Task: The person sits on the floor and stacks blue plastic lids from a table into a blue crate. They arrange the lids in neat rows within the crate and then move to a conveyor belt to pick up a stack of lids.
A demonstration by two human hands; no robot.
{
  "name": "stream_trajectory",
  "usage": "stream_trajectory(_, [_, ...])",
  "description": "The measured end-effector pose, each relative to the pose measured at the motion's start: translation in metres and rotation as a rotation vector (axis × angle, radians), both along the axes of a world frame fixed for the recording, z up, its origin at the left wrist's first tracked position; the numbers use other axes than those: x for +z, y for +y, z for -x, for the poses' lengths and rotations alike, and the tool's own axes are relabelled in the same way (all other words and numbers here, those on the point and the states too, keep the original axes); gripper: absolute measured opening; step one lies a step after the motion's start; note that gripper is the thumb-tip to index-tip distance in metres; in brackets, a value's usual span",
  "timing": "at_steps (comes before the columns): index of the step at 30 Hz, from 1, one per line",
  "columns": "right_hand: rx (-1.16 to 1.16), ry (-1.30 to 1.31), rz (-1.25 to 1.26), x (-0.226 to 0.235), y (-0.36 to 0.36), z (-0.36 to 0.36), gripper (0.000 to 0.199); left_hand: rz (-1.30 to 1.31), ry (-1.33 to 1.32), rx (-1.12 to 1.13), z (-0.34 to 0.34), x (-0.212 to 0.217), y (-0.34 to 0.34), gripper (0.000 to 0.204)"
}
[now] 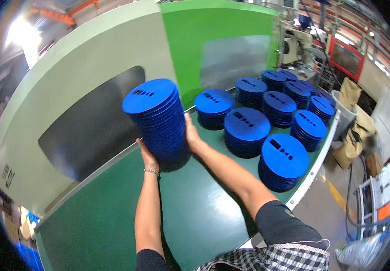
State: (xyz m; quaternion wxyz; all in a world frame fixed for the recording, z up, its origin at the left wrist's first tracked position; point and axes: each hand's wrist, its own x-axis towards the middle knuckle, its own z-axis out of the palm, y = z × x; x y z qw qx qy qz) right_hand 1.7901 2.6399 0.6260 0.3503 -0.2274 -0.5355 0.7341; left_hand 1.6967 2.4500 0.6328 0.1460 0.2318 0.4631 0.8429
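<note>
A tall stack of blue round discs (161, 119), with small cut-outs in the top disc, leans a little between my two hands. My left hand (148, 156), with a bracelet at its wrist, presses against the stack's near left side. On the right side my right hand (192, 133) is wrapped against it, its fingers partly hidden behind the discs. The stack is over the green tabletop (100, 226); I cannot tell whether its bottom touches. To the right of my right hand stand several shorter stacks of the same blue discs (247, 128), the nearest one (284, 158) beside my right forearm.
A large machine with a pale panel (109, 54) and a green panel (183, 40) stands along the table's far side. A pale metal rim (314, 167) edges the table on the right. Beyond it are brown sacks (348, 149), a white bin (345, 115) and a plastic bag (359, 250).
</note>
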Motion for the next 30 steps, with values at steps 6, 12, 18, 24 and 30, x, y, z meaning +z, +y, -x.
stream_trajectory(6, [-0.099,0.053,-0.071,0.03,-0.051,-0.023,0.101,-0.029,-0.116,0.227,-0.038,0.014,0.006,0.095])
stream_trajectory(12, [-0.082,0.045,-0.109,0.0,-0.058,-0.011,0.091,-0.251,-0.224,0.063,-0.051,0.002,-0.021,0.086])
stream_trajectory(18, [0.03,0.176,0.012,0.052,-0.16,-0.028,0.082,-0.198,-0.196,0.313,-0.047,0.013,-0.106,0.078])
stream_trajectory(24, [0.213,0.253,0.126,0.072,-0.244,-0.031,0.087,-0.116,-0.151,0.53,-0.086,0.054,-0.199,0.077])
stream_trajectory(30, [0.393,0.23,0.11,0.101,-0.38,-0.043,0.088,-0.203,-0.159,0.592,-0.107,0.077,-0.338,0.068])
